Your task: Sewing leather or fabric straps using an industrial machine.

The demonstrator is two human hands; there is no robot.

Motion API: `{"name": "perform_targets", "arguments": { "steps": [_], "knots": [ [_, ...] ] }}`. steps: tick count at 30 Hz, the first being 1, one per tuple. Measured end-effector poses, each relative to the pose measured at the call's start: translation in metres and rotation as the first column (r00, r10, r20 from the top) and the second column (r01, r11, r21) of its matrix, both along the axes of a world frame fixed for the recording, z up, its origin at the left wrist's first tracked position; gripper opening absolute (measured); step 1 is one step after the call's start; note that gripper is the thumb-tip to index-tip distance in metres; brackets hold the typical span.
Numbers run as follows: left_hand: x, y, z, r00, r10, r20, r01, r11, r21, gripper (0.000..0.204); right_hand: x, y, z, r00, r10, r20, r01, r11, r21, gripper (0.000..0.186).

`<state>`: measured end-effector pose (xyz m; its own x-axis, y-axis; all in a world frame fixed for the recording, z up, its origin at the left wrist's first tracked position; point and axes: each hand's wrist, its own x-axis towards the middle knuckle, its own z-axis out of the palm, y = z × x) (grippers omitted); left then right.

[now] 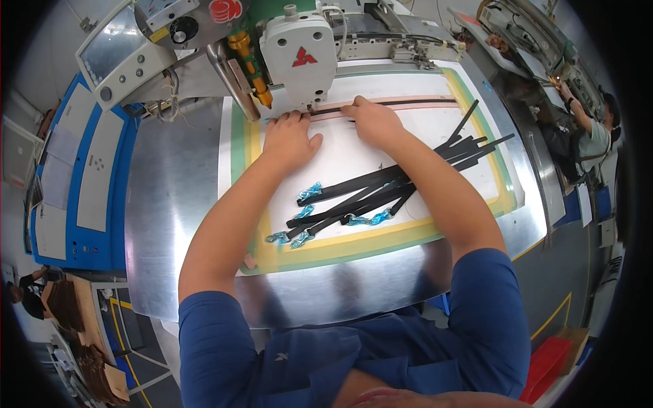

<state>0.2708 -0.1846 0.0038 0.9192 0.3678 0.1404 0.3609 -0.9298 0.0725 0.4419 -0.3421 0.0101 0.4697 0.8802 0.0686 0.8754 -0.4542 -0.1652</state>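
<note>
A shiny metal tabletop (170,204) is largely covered by a white sheet (333,165), which is bordered with green and yellow tape. Past the left edge of the tabletop, a blue and white cabinet (81,180) is seen. Near the far edge, a white sewing head (299,54) is set above the sheet. Loose black straps (347,187) are piled between the middle and the near edge, partly hidden by the right forearm. The two hands are held apart: the left hand (292,139) is laid palm-down with its fingers close by the head, and the right hand (374,122) is placed, fingers bent, on a black strip (425,103) stretched toward the right edge; whether it is pinched cannot be told. Blue-wrapped metal clips (309,192) are attached to the straps' left ends.
</note>
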Motion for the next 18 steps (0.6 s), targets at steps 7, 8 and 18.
{"name": "perform_targets", "arguments": {
  "steps": [7, 8, 18],
  "knots": [
    [0.015, -0.012, 0.002, 0.998, 0.048, -0.039, -0.05, 0.998, -0.038, 0.06, 0.008, -0.006, -0.004, 0.996, 0.092, -0.009, -0.091, 0.994, 0.067, 0.041],
    [0.017, -0.016, 0.005, 0.998, 0.044, -0.042, -0.045, 0.998, -0.038, 0.06, 0.011, -0.008, -0.005, 0.995, 0.099, -0.018, -0.097, 0.992, 0.083, 0.04],
    [0.034, -0.026, 0.01, 0.995, 0.079, -0.059, -0.082, 0.995, -0.052, 0.06, 0.048, -0.039, 0.006, 0.999, 0.034, -0.009, -0.034, 0.999, 0.021, 0.042]
  ]
}}
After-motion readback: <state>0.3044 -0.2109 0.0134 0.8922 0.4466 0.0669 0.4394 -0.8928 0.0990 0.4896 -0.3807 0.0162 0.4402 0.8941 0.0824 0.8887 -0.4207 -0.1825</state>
